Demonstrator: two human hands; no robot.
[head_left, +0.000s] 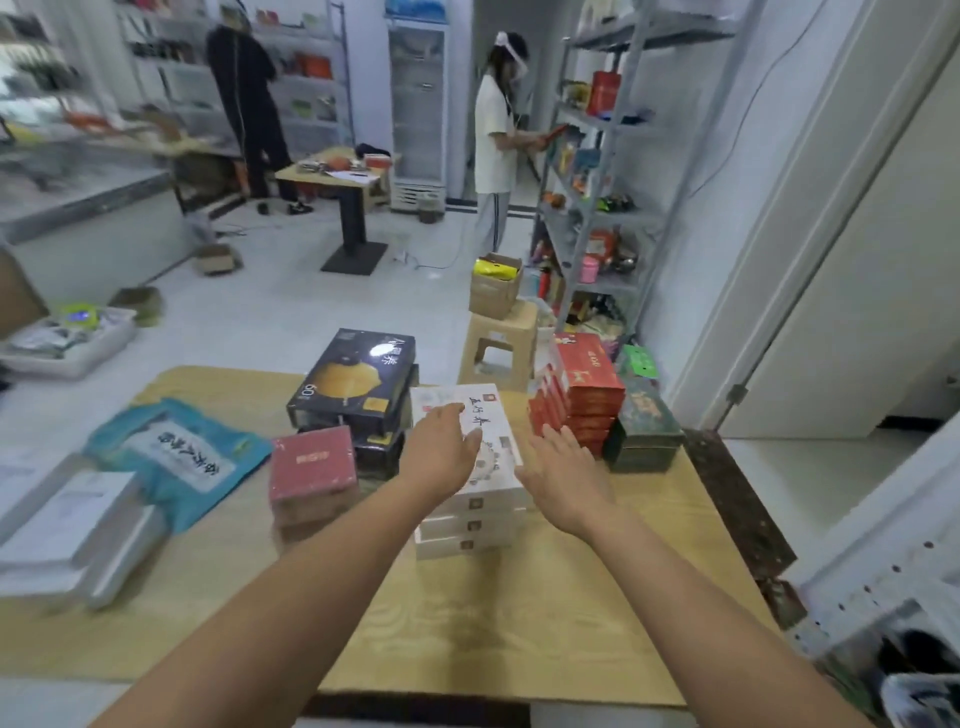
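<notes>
On my feed the left grip (441, 447) lies flat on top of the stack of white boxes (475, 512), fingers straight, clamped on nothing. The right grip (563, 470) hangs just beside the stack's right edge, fingers spread and loose. I cannot tell whether it touches the cardboard. The stack stands toward the far middle of the wooden counter (519, 623), with a pink box (311, 462) and black boxes (358, 379) on its left, and a pile of red boxes (587, 395) with a green box (644, 431) on its right.
</notes>
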